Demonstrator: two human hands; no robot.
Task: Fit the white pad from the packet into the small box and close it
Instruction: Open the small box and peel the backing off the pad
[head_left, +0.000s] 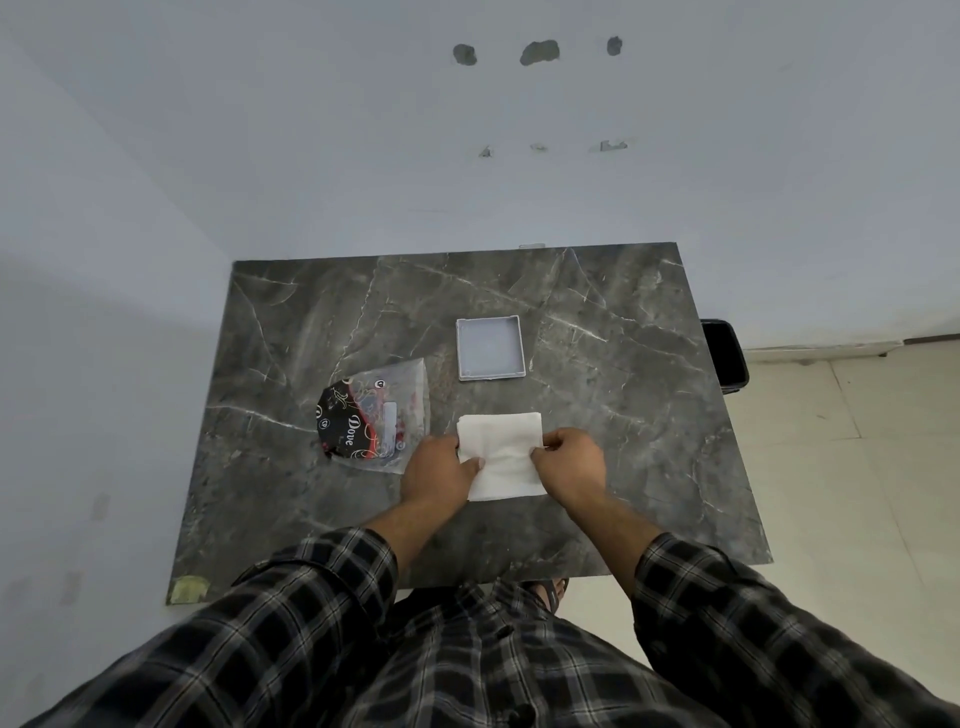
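Near the front edge of the dark marble-patterned table (597, 364), a soft, square white pad (501, 457) is pinched at its two side edges by the left hand (439, 475) and the right hand (569, 457), both closed on it with fingers curled and thumbs pressed on top. Toward the table's middle, beyond the pad and apart from it, a shallow square grey plastic box (490, 349) is seen lying open, while a crinkled clear packet (376, 421) with black printed artwork is laid just left of the left hand.
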